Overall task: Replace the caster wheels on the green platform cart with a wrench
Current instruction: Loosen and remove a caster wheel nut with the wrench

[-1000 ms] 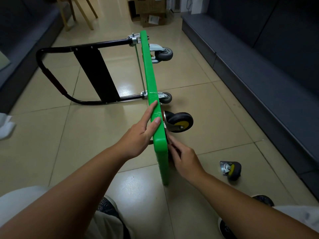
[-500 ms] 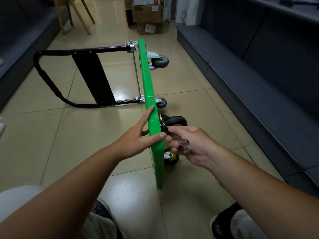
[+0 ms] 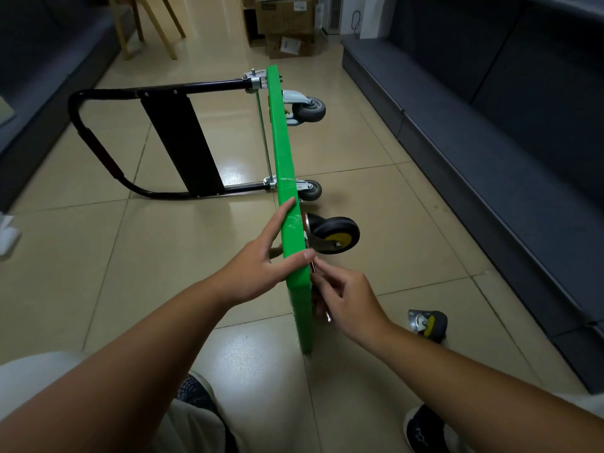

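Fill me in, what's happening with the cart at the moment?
A person has the green platform cart tipped up on its edge on the tiled floor. The left hand rests on the top edge with straight fingers, steadying it. The right hand holds a wrench against the underside, just below the mounted yellow-hubbed caster. A loose caster lies on the floor to the right. Two grey casters are mounted at the far end.

Glossy green plastic cart deck (image 3: 287,165), shiny metal wrench (image 3: 322,300), glazed floor tiles (image 3: 183,243).
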Available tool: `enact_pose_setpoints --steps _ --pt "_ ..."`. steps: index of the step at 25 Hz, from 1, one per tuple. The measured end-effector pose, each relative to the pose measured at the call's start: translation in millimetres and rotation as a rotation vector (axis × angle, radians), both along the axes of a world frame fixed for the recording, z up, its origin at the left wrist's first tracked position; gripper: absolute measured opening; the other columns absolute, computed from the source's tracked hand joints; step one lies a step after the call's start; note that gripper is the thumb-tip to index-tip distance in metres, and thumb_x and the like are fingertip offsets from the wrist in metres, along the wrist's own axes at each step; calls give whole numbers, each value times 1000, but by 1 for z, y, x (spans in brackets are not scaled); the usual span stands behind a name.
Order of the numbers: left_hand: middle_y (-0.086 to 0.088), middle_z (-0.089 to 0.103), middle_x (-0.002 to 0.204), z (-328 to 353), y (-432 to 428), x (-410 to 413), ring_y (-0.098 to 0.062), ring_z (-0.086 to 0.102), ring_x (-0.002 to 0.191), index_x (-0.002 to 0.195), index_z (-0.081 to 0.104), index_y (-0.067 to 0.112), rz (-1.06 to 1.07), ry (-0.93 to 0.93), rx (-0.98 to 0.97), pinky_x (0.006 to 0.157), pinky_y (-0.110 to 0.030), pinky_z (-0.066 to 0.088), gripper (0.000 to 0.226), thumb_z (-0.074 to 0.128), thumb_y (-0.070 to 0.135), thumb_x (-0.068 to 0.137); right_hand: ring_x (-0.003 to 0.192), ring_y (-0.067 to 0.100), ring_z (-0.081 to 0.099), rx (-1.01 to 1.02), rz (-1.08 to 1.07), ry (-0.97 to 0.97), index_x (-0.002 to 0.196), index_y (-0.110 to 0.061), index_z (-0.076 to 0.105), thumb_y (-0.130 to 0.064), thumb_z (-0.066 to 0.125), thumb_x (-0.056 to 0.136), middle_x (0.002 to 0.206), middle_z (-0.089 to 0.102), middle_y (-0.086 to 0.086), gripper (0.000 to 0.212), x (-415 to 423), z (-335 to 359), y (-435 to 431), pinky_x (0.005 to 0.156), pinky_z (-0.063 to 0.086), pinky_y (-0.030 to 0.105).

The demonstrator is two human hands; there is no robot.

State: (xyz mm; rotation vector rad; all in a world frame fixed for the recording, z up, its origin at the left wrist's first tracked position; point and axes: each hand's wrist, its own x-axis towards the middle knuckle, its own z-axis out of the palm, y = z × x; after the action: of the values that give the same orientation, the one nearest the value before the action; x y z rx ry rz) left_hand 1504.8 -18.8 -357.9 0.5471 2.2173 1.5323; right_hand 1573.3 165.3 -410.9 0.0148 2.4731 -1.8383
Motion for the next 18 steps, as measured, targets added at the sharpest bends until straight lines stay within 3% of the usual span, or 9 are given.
enact_pose_setpoints --steps 2,3,5,7,9,11,14,18 --pt "23 30 156 0 2 -1 -8 48 135 149 13 64 3 8 1 110 -47 47 85 70 51 87 108 7 65 202 -29 150 149 -35 44 -15 56 102 125 67 -9 53 -9 -23 3 87 50 11" --pt "26 31 155 0 3 -2 -5 49 134 149 14 64 3 13 -3 110 -49 47 86 71 52 86 112 9 64 273 -39 202 151 -36 42 -16 56 102 129 66 -6 55 -12 -30 4 90 49 10" --pt "39 32 145 0 5 -3 16 46 125 150 14 63 11 13 -20 111 -48 46 88 71 51 85 102 10 67 319 -42 238 151 -35 41 -19 58 102 118 71 -1 55 -8 -36 6 87 54 17" --pt "44 33 136 0 7 -4 28 44 113 152 12 60 23 17 -27 112 -46 45 89 71 43 89 80 13 68 209 -72 147 148 -34 48 -17 60 100 95 73 3 52 10 -27 5 75 60 29" --pt "36 38 137 1 10 -3 23 49 112 154 11 58 23 22 -29 111 -45 47 89 71 35 92 59 18 65 -105 -187 -101 138 -25 59 -12 61 99 77 70 12 42 29 -8 7 60 59 33" --pt "23 38 148 1 10 -2 6 52 123 152 11 61 29 25 -19 107 -46 50 90 71 43 88 48 19 59 -323 -323 -332 129 -16 62 -9 61 99 69 67 17 31 29 12 11 50 53 31" --pt "21 32 156 2 8 -1 -10 45 139 149 11 67 16 42 -22 110 -49 46 92 70 61 78 45 16 51 -397 -378 -425 119 -9 68 -14 64 97 64 65 11 22 2 46 16 50 45 30" --pt "14 31 161 3 3 1 -11 44 141 147 12 69 -1 28 10 112 -49 44 86 71 58 85 43 11 48 -374 -216 -472 105 -10 71 -15 63 97 62 60 5 12 -24 87 1 40 41 22"
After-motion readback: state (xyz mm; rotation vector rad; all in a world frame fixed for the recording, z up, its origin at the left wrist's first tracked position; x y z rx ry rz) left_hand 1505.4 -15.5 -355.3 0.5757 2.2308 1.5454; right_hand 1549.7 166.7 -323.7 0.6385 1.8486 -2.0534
